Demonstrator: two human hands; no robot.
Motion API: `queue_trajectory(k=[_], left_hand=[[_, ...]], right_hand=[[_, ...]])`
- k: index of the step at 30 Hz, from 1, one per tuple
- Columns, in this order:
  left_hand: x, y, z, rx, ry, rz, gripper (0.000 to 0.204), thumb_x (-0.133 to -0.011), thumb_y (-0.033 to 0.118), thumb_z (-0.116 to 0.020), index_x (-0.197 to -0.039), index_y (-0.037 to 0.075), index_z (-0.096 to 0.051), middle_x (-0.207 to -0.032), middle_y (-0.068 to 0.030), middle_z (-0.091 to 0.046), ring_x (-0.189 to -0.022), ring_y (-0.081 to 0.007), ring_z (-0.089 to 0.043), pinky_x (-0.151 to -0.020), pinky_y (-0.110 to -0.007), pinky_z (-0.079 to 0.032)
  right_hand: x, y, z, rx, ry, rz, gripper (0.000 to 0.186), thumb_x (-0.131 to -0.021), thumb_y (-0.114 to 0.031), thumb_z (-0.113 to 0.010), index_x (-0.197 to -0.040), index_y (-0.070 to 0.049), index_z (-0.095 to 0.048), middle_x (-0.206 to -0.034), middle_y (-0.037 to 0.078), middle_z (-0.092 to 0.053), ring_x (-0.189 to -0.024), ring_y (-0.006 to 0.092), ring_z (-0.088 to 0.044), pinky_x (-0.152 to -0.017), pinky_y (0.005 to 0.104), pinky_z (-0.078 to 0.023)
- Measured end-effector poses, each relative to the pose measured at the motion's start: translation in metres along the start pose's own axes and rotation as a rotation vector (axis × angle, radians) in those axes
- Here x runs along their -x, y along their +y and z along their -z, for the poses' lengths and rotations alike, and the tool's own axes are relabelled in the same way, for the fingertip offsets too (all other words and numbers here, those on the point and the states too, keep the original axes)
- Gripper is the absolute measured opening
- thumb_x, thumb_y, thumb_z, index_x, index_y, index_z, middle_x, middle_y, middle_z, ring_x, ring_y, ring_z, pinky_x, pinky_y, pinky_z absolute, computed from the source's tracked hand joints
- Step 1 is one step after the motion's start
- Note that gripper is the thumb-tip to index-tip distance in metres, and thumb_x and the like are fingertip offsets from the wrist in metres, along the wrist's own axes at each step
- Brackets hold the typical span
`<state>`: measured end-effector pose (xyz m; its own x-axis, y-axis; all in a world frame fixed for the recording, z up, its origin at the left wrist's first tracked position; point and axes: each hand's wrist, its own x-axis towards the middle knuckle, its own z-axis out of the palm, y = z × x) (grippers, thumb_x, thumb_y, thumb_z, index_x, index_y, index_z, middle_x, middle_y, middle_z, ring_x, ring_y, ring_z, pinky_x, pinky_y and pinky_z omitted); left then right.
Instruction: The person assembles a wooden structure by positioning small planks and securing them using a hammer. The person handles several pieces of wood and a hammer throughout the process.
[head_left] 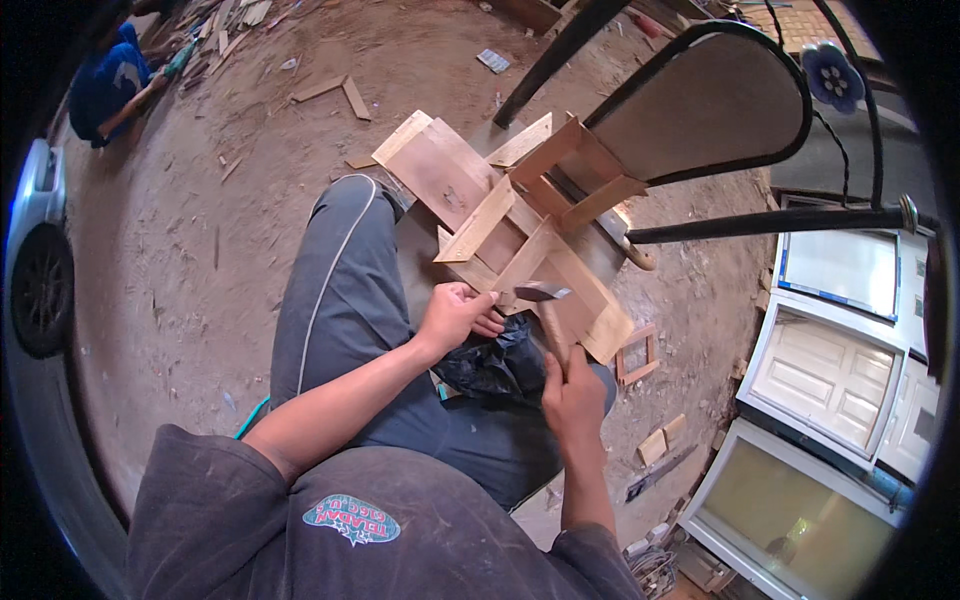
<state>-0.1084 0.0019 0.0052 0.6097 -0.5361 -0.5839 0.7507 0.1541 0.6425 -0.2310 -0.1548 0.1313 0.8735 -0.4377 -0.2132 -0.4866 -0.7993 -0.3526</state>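
Note:
A small plywood frame [520, 225] of crossed thin boards rests on a low surface in front of my knees. My right hand [572, 392] grips the wooden handle of a hammer [545, 297], whose dark metal head hovers just above the frame's near edge. My left hand [455, 312] is pinched closed against that same near edge, right beside the hammer head; whatever sits between its fingertips is too small to see. A black plastic bag [495, 365] lies on my lap between both hands.
A black metal chair frame [700, 110] with a curved back stands just beyond the plywood. White panelled doors [830, 370] lie at the right. Wood offcuts litter the dirt floor [200, 260]. Another person in blue [110, 85] crouches far left near a car wheel [40, 290].

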Motion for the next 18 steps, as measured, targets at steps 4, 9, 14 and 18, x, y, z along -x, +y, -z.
queue_trajectory(k=[4,9,14,18], left_hand=[[-0.002,-0.007,-0.001,0.020,-0.022,0.009,0.035,-0.104,0.023,-0.064,-0.108,-0.012,-0.061,-0.092,-0.0219,-0.074,-0.078,-0.0290,-0.076,-0.070,-0.037,-0.065],[-0.009,-0.010,-0.002,0.015,-0.031,0.084,0.039,-0.106,0.029,-0.060,-0.113,-0.009,-0.062,-0.094,-0.0211,-0.075,-0.080,-0.0251,-0.077,-0.066,-0.034,-0.064],[-0.008,-0.012,0.000,-0.127,-0.044,0.098,0.044,-0.109,0.036,-0.054,-0.117,-0.007,-0.060,-0.097,-0.0217,-0.075,-0.080,-0.0245,-0.077,-0.062,-0.033,-0.063],[-0.011,-0.012,0.001,-0.195,-0.064,0.140,0.046,-0.109,0.039,-0.052,-0.115,-0.007,-0.058,-0.098,-0.0226,-0.075,-0.077,-0.0251,-0.076,-0.059,-0.034,-0.062]], right_hand=[[0.005,0.003,0.003,-0.193,0.092,-0.003,0.028,-0.102,-0.027,-0.064,-0.096,0.000,-0.058,-0.076,0.027,-0.065,-0.074,0.0499,-0.065,-0.061,0.0532,-0.048],[0.006,0.010,-0.003,-0.145,0.067,-0.050,0.033,-0.103,-0.030,-0.063,-0.093,0.001,-0.057,-0.076,0.029,-0.064,-0.074,0.0512,-0.064,-0.062,0.0539,-0.047],[0.012,0.022,-0.018,-0.285,0.043,-0.192,0.038,-0.103,-0.034,-0.061,-0.090,0.002,-0.056,-0.076,0.029,-0.064,-0.074,0.0523,-0.063,-0.064,0.0544,-0.046],[0.018,0.029,-0.024,-0.294,0.066,-0.241,0.040,-0.104,-0.036,-0.060,-0.089,0.001,-0.055,-0.075,0.030,-0.063,-0.076,0.0532,-0.063,-0.064,0.0549,-0.046]])
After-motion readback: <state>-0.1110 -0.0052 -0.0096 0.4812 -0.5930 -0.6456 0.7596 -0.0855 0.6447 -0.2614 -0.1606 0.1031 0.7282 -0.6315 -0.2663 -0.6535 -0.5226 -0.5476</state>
